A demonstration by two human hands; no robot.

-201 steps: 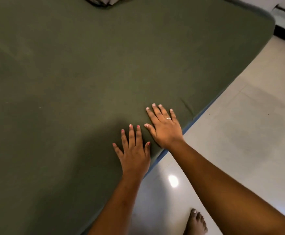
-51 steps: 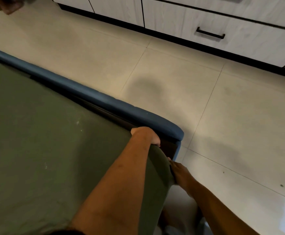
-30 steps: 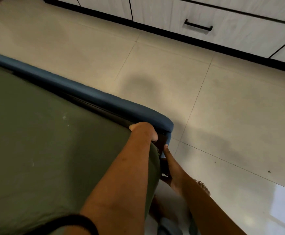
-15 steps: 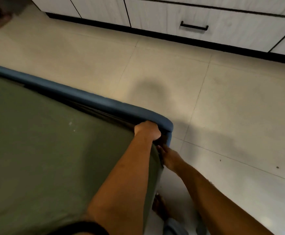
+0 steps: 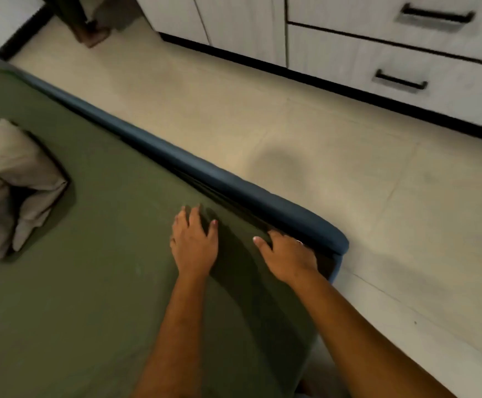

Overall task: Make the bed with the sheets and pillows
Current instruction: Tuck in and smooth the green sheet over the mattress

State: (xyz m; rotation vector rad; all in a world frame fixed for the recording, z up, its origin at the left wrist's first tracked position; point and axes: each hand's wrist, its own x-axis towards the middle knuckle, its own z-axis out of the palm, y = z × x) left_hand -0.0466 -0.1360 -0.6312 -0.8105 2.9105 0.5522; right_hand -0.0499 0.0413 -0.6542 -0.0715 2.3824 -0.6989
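Observation:
A dark green sheet (image 5: 96,282) lies stretched over the mattress, reaching its corner at the lower right. My left hand (image 5: 195,242) rests flat on the sheet near that corner, fingers spread. My right hand (image 5: 288,255) lies on the corner itself, its fingertips down in the gap between the mattress and the blue padded bed frame (image 5: 234,182). Whether those fingers hold any fabric is hidden. A folded beige cloth (image 5: 13,191) sits on the sheet at the left.
Beige tiled floor (image 5: 348,182) runs along the bed's far side. White cabinets with black drawer handles (image 5: 400,81) stand along the back wall. A dark furniture leg (image 5: 87,30) stands on the floor at the top left.
Both hands have come up from the side of the mattress corner and now lie on top of the sheet. The view has shifted left, bringing the folded beige cloth into sight.

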